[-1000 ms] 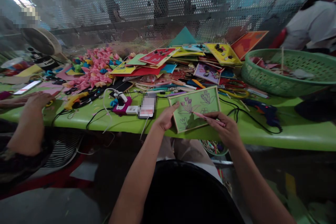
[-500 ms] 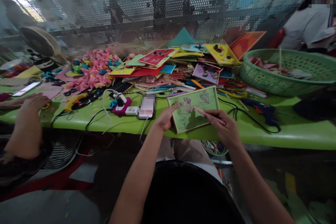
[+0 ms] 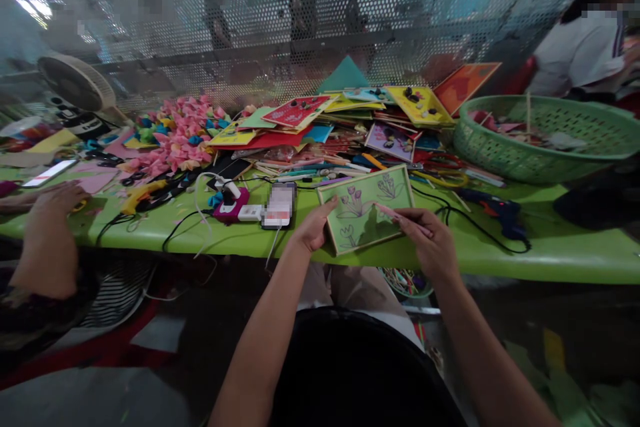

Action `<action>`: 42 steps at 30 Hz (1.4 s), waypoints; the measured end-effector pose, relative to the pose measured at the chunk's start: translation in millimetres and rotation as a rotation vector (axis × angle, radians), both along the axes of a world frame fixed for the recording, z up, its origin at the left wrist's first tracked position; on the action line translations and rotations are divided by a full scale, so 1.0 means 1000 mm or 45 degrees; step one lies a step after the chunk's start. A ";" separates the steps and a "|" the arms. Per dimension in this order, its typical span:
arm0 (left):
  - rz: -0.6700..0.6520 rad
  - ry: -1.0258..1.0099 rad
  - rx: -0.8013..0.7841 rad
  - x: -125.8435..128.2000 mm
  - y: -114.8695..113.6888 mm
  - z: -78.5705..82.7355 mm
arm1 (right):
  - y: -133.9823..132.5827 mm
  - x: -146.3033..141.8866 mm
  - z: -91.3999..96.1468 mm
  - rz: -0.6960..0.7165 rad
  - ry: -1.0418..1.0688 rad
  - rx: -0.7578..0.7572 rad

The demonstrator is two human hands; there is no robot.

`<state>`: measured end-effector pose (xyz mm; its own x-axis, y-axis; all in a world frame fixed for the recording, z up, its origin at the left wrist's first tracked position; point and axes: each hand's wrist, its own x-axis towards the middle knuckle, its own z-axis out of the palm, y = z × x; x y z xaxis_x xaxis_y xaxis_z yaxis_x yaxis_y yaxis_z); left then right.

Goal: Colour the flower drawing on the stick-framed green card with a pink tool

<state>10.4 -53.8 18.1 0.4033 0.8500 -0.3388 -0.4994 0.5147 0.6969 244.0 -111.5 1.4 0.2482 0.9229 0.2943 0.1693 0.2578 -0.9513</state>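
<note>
A person's left hand grips the left edge of a framed tulip drawing at the front of a green bench, while the right hand pinches a pink pen over it (a glue gun lies farther right).

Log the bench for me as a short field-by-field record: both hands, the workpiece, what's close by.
Left hand: grips the left side of the framed green panel, thumb over its face
Right hand: holds a pink pen, tip over the panel; contact unclear
Panel drawing: outlined flowers, some with purple petals
Left of panel: phone, purple power socket
Right of panel: glue gun
Far left: co-worker's hand
</note>
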 end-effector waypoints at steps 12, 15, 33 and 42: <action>-0.006 -0.019 0.020 -0.001 0.001 -0.001 | 0.001 0.002 -0.001 0.034 -0.046 -0.001; 0.002 -0.015 0.015 0.000 0.002 -0.001 | 0.000 0.001 0.001 0.047 -0.086 0.002; -0.018 -0.018 0.013 -0.002 0.003 -0.006 | -0.002 0.002 0.000 0.195 -0.170 -0.018; -0.023 -0.049 0.033 -0.002 0.003 -0.007 | -0.002 0.003 -0.001 0.201 -0.174 -0.018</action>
<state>8.4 -50.6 11.0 0.4310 0.8507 -0.3010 -0.5165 0.5061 0.6907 246.9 -113.5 0.6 0.0587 0.9513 0.3025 0.2559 0.2785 -0.9257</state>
